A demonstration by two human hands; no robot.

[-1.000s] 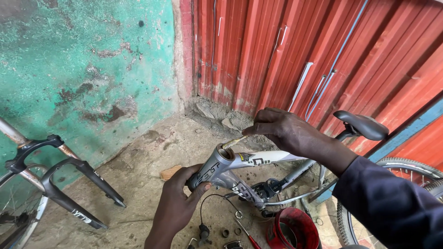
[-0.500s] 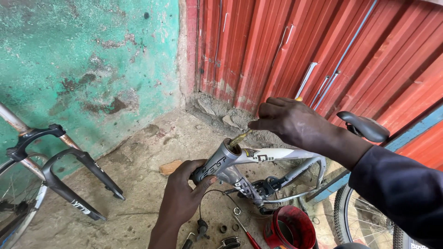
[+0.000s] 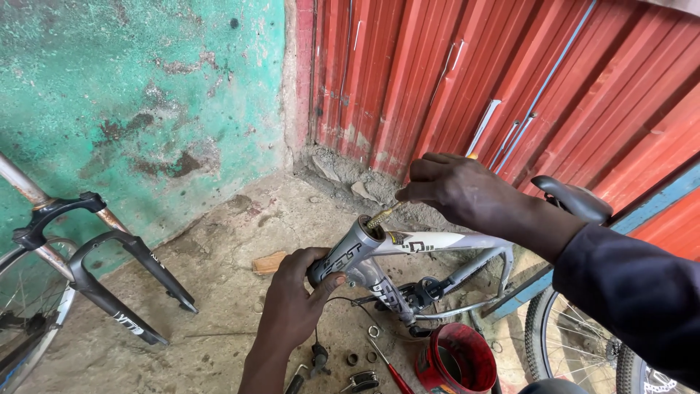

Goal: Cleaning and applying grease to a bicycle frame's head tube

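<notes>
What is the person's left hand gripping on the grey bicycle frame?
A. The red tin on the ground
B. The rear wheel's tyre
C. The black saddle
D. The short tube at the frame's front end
D: the left hand wraps round the head tube of the grey bicycle frame, while the right hand holds a tool over its open top.
</notes>
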